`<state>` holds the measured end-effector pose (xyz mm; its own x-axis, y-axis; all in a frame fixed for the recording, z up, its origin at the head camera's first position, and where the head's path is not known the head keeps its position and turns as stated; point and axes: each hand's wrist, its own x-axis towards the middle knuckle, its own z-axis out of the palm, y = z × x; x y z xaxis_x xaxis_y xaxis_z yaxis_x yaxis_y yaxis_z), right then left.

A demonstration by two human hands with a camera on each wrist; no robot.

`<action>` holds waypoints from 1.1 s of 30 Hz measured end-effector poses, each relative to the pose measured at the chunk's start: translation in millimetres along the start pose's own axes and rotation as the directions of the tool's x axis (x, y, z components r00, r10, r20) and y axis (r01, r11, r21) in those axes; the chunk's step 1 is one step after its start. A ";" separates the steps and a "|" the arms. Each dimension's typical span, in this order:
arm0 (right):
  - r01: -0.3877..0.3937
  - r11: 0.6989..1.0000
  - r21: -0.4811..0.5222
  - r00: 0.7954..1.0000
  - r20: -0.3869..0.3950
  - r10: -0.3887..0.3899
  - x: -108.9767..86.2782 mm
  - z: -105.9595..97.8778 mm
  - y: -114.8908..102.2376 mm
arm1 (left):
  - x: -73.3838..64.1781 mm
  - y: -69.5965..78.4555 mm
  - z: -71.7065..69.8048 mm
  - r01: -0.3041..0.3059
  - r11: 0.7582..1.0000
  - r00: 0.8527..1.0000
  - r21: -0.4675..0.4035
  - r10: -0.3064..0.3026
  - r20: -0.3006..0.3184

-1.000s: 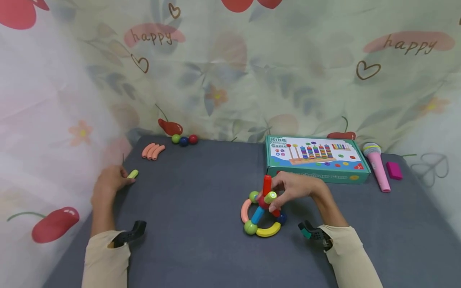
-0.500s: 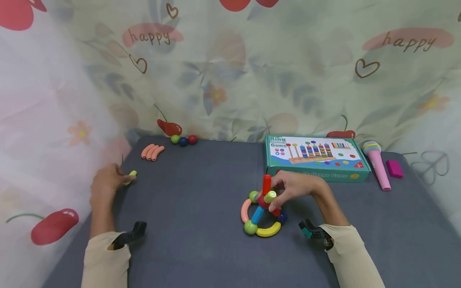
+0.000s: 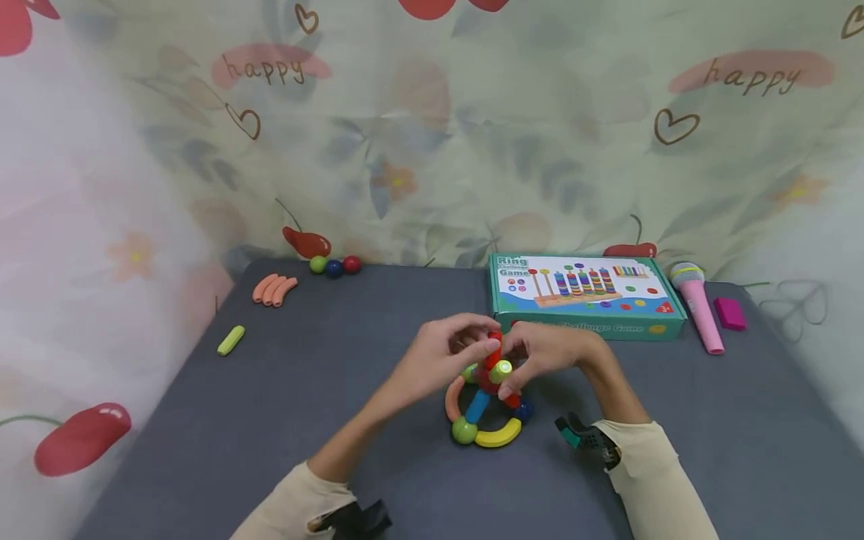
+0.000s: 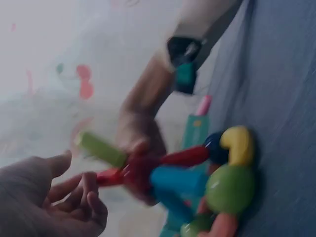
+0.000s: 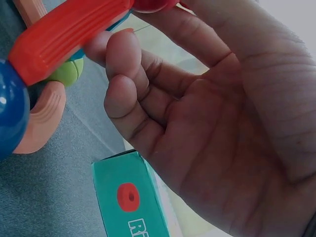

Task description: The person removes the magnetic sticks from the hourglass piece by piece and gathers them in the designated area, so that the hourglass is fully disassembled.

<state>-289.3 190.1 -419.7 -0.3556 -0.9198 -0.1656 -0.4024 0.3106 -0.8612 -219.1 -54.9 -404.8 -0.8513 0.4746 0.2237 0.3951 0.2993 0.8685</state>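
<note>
A structure of magnetic balls and rods stands on the table in front of me. Its ring has a green ball (image 3: 463, 430), a yellow curved rod (image 3: 498, 436), a salmon curved rod (image 3: 453, 399) and a dark blue ball (image 3: 523, 410). Straight rods, one of them blue (image 3: 477, 407), rise to a red ball (image 4: 139, 174). From that ball a red rod (image 3: 495, 347) and a light green rod (image 4: 101, 148) stick out. My right hand (image 3: 563, 351) pinches the red ball. My left hand (image 3: 439, 356) has its fingers at the red rod's tip, thumb apart from it.
At the left lie a loose light green rod (image 3: 231, 340) and several salmon curved rods (image 3: 274, 290). Behind them sits a row of balls (image 3: 334, 268). A game box (image 3: 587, 296) is just behind my right hand, with a pink microphone (image 3: 703, 311) and a magenta block (image 3: 730, 313) beyond.
My left hand has let go of the light green rod at the table's left and come right to the structure. The right hand stays at the red ball.
</note>
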 end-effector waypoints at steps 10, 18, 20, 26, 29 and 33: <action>0.017 1.000 0.015 1.000 -0.008 -0.017 -2.1 1.7 -2.3 | 1.8 -9.7 25.4 0.118 0.993 0.993 0.001 -0.118 -0.018; 0.023 1.000 0.013 1.000 0.014 -0.023 -0.6 -1.3 2.1 | 2.1 -6.2 27.5 0.180 0.984 0.983 0.004 -0.179 -0.024; 0.036 0.999 0.022 0.999 0.028 -0.037 1.3 -1.5 2.2 | 1.2 -4.8 25.7 0.186 0.983 0.982 0.004 -0.186 -0.021; -0.006 1.000 0.026 0.999 0.033 0.005 1.2 -2.7 0.1 | 2.8 -5.4 23.4 0.205 0.979 0.979 0.011 -0.204 -0.008; -0.002 0.999 0.045 0.999 0.035 0.000 1.3 -1.9 -0.1 | 2.8 -7.4 23.2 0.212 0.977 0.977 -0.003 -0.212 0.005; -0.007 0.998 0.058 0.999 0.042 0.004 0.8 -1.8 0.9 | 2.9 -8.5 22.0 0.223 0.972 0.975 -0.069 -0.223 0.016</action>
<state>-291.5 190.1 -419.8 -0.3220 -0.9277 -0.1892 -0.3505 0.3024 -0.8864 -217.4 -37.9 -421.3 -0.9122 0.4094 0.0173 0.1702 0.3401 0.9249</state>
